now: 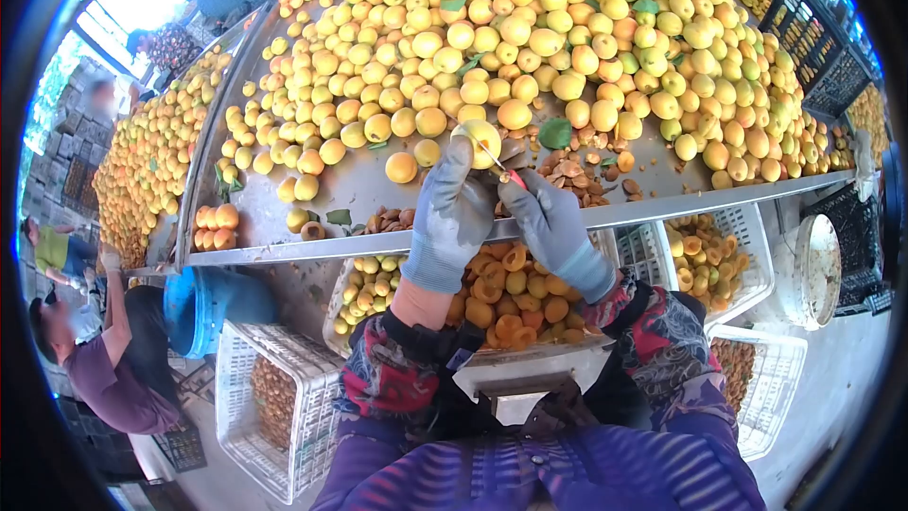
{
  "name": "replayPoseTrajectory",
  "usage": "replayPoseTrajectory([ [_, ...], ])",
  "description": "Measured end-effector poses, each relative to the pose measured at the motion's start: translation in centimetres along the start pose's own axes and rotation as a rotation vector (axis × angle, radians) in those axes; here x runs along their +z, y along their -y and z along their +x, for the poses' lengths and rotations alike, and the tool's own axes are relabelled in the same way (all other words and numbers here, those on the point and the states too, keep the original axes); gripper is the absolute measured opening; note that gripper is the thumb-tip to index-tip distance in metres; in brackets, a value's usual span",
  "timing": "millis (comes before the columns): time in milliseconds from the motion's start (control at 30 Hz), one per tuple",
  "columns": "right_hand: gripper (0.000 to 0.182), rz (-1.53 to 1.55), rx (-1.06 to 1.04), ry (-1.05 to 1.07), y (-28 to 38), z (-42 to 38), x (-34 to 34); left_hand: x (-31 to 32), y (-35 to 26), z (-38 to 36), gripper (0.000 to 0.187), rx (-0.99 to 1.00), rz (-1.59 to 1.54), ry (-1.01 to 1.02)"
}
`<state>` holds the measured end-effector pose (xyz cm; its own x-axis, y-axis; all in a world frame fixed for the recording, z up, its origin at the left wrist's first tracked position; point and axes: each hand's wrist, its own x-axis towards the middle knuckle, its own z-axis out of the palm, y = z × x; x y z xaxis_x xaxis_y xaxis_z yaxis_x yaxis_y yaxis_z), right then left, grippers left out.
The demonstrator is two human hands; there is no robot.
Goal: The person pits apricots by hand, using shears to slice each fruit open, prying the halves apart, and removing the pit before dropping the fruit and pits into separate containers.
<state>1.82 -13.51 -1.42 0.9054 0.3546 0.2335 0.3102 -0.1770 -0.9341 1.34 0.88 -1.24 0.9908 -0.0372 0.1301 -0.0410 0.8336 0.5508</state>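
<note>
My left hand point(451, 213), in a grey-blue glove, holds a yellow apricot point(483, 144) up between thumb and fingers. My right hand point(549, 225), gloved alike, is closed round the red handle of a small knife point(512, 178). The thin blade lies against the fruit. Both hands are over the front edge of a metal table point(369, 248). Behind them a large heap of apricots point(530, 19) covers the table. Brown pits point(572, 175) lie just beyond my right hand. Below my hands, a crate holds halved apricots point(515, 293).
White crates point(317, 388) of pits and fruit stand below the table, with a blue barrel point(218, 308) at left and a white bucket point(815, 270) at right. Black crates point(804, 47) rest at the table's right. A person point(118, 369) works at the left.
</note>
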Motion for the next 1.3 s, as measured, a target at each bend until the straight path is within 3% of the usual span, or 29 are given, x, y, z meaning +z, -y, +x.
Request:
replayPoseTrajectory([
  [33,0.035,-0.025,0.04,0.024,0.0,0.0,-0.1,0.0,-0.4,0.0,0.038,0.007,-0.003,-0.009],
  [100,0.035,0.029,0.027,0.056,-0.7,0.1,-0.1,0.0,-1.4,-0.1,0.037,0.124,0.36,-0.007],
  [167,0.034,0.082,0.014,0.078,-1.0,0.1,-0.1,0.6,-2.4,-0.4,0.044,0.127,0.336,-0.035],
  [233,0.034,0.162,0.066,0.153,-1.1,0.1,-0.4,1.5,-3.3,-0.7,0.051,0.212,0.969,-0.021],
  [300,0.033,0.184,0.061,0.126,-1.0,-0.2,-0.3,1.7,-2.8,-0.8,0.053,0.222,0.942,-0.03],
  [367,0.033,0.207,0.054,0.1,-1.0,-0.2,-0.1,2.0,-1.8,-1.0,0.051,0.173,0.295,-0.047],
  [500,0.033,0.16,-0.027,0.062,-0.9,-0.1,-0.1,1.5,-1.6,-1.0,0.044,-0.009,0.157,-0.063],
  [567,0.033,0.172,-0.003,0.07,-1.0,-0.1,-0.3,1.0,-2.4,-0.7,0.047,0.074,0.454,0.053],
  [600,0.03,0.196,0.01,0.126,-1.1,-0.1,-0.7,1.1,-2.7,-0.8,0.047,0.072,0.453,0.051],
  [667,0.028,0.221,0.021,0.182,-1.1,0.0,-0.8,1.8,-3.2,-0.9,0.04,0.309,1.066,0.026],
  [800,0.029,0.245,0.006,0.141,-0.7,0.0,-0.7,3.4,-2.6,-1.3,0.041,0.281,0.73,-0.072],
  [867,0.033,0.224,-0.009,0.093,-0.7,0.0,-0.5,3.0,-2.4,-1.3,0.053,-0.041,0.14,-0.121],
  [1000,0.033,0.145,-0.025,0.092,-1.3,-0.1,-0.5,1.5,-2.8,-1.0,0.051,-0.008,0.191,-0.046],
  [1067,0.034,0.105,-0.038,0.11,-1.1,0.0,-0.7,1.7,-3.3,-1.0,0.042,0.286,1.127,-0.003],
  [1200,0.035,0.163,-0.051,0.102,-1.1,0.2,-0.3,2.9,-2.4,-1.1,0.042,0.33,0.846,-0.104],
  [1267,0.035,0.127,-0.061,0.068,-1.1,0.1,-0.3,2.2,-2.4,-0.9,0.057,0.046,0.197,-0.094],
  [1300,0.034,0.089,-0.032,0.07,-0.9,0.0,-0.4,1.8,-2.3,-0.8,0.057,0.047,0.194,-0.094],
])
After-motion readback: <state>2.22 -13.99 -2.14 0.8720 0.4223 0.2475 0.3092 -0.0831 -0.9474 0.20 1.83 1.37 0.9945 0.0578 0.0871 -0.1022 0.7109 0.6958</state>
